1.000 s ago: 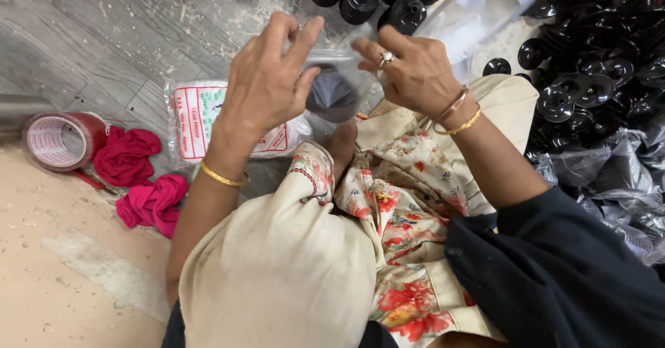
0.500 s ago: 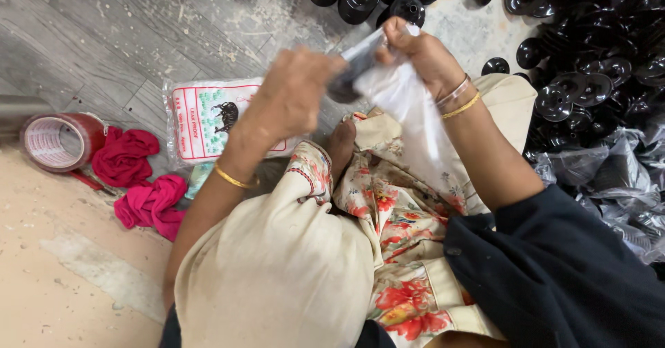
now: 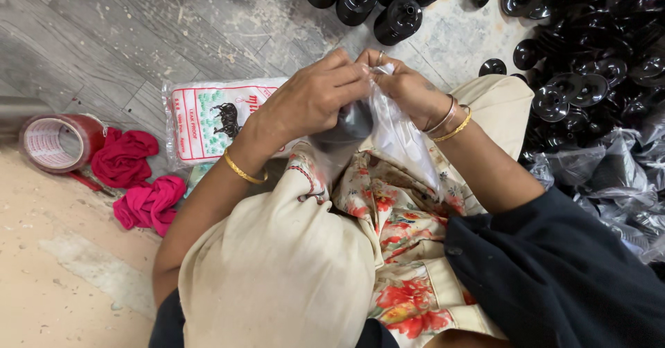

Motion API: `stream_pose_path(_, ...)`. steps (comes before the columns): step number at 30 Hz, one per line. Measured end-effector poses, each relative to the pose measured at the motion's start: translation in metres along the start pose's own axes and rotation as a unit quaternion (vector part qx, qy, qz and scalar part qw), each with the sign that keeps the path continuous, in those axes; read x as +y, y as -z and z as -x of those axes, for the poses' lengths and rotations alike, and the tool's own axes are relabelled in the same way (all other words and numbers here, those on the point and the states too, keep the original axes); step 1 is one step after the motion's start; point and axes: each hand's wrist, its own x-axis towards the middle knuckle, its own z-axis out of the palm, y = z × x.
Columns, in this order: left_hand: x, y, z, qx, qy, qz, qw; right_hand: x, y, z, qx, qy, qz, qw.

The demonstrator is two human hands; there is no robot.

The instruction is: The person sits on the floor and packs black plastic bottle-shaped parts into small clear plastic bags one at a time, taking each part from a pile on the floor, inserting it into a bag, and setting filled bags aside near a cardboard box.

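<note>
Both hands have drawn together since a moment ago, the left hand and right hand now pinching the clear plastic bag shut around a black part, so bagging looks nearly done.

view: single head-worn camera | facing: steeply down over the person's lap and hands | distance: close | background: floor beyond the knees | shared views: none

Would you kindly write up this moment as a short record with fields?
Left hand: pinching the top of a clear plastic bag
Right hand: gripping the same bag top
Bag contents: a dark object, unclear
Floor, left: tape roll, pink cloths, printed packet
Floor, right: black round parts, bagged ones below
</note>
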Motion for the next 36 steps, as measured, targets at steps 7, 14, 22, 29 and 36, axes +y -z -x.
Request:
stream_pose_path(7,0.000,0.006,0.001,-0.002,0.008,0.035,0.999,-0.007,-0.013,0.006,-0.027,0.005,-0.043,0.999)
stream_pose_path(14,-0.004,0.008,0.001,0.057,0.057,-0.024,0.996,-0.011,-0.022,0.007,-0.016,0.040,-0.087,0.995)
stream_pose_path(22,-0.006,-0.004,0.004,0.120,0.166,0.088,0.975,-0.013,-0.034,0.011,0.040,0.118,0.077,0.989)
stream_pose_path(29,-0.006,-0.012,0.007,0.149,0.180,0.122,0.965,-0.019,-0.033,0.012,0.072,0.164,0.108,0.978)
stream_pose_path(36,0.005,-0.013,0.006,0.111,0.029,-0.169,0.979,-0.027,-0.017,0.013,0.044,0.090,-0.005,0.995)
